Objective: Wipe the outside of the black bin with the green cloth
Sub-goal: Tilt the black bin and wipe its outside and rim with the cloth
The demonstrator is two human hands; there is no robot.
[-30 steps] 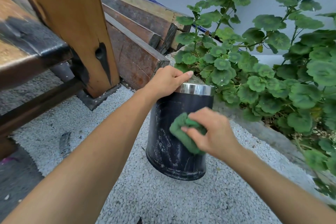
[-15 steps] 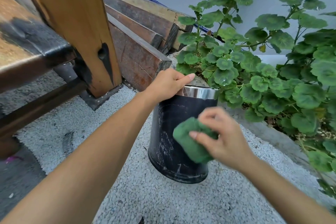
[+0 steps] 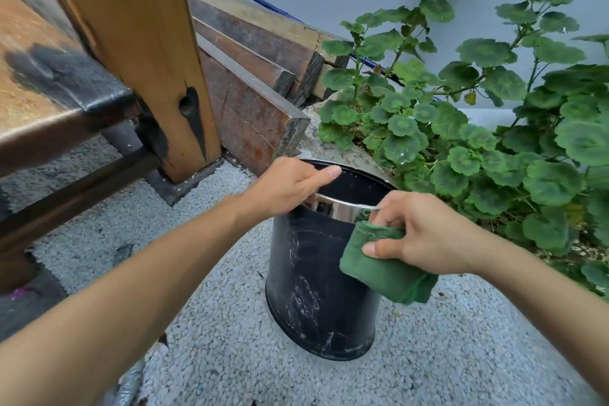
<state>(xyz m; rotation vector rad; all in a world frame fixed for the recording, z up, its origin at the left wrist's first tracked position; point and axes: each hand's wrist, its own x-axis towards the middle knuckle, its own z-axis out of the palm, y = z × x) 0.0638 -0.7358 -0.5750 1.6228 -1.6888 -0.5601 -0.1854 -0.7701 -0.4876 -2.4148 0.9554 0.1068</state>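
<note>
A black bin (image 3: 313, 283) with a shiny metal band at its top stands on pale gravel, leaning a little towards me so its dark inside shows. Whitish scuffs streak its side. My left hand (image 3: 286, 184) grips the rim on the left. My right hand (image 3: 425, 237) is closed on the green cloth (image 3: 385, 267), which hangs folded against the bin's upper right side, just below the metal band.
A thick wooden post (image 3: 138, 53) and a bench (image 3: 49, 99) stand at the left. Stacked timber planks (image 3: 253, 89) lie behind the bin. A leafy green plant (image 3: 478, 128) crowds the right side against a grey wall. Gravel (image 3: 461, 356) covers the ground.
The bin has tipped towards me and its opening now shows. My right hand has carried the cloth up from the bin's middle to the band near the rim.
</note>
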